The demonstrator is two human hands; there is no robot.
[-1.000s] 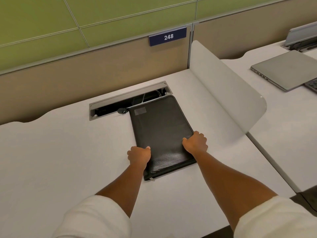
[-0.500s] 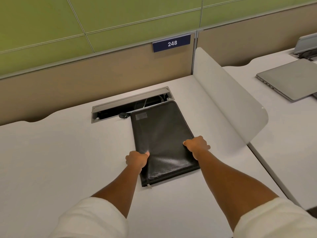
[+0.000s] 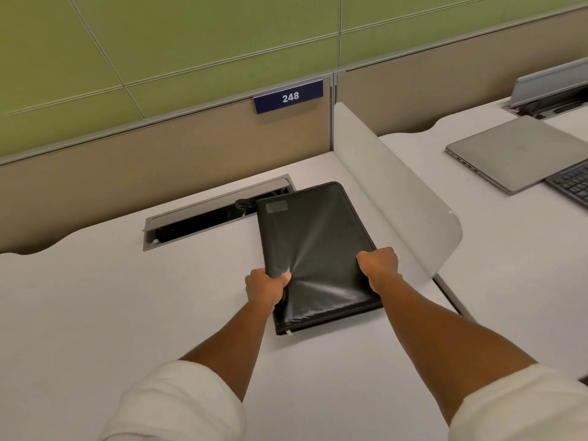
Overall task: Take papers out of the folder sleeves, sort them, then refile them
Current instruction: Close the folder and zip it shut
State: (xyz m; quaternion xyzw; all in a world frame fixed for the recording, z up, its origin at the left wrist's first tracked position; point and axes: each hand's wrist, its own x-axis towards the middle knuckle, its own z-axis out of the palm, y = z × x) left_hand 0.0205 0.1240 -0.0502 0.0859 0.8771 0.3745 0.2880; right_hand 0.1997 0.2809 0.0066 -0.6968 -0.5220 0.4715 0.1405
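Observation:
A closed black leather zip folder (image 3: pixel 315 243) lies on the white desk (image 3: pixel 95 313), its far corner over the cable slot. My left hand (image 3: pixel 265 286) grips its left edge, thumb on top pressing a crease into the cover. My right hand (image 3: pixel 378 265) grips the right edge with curled fingers. The near end of the folder looks slightly lifted, casting a shadow on the desk. A zip pull hangs at the near left corner. No papers are visible.
An open cable slot (image 3: pixel 206 214) with a metal flap runs behind the folder. A curved white divider panel (image 3: pixel 397 186) stands just right of the folder. On the neighbouring desk lie a closed grey laptop (image 3: pixel 521 151) and a dark keyboard (image 3: pixel 572 183).
The folder has shifted a little to the right and its near end has risen; both hands have tightened on its edges, the left thumb now creasing the cover.

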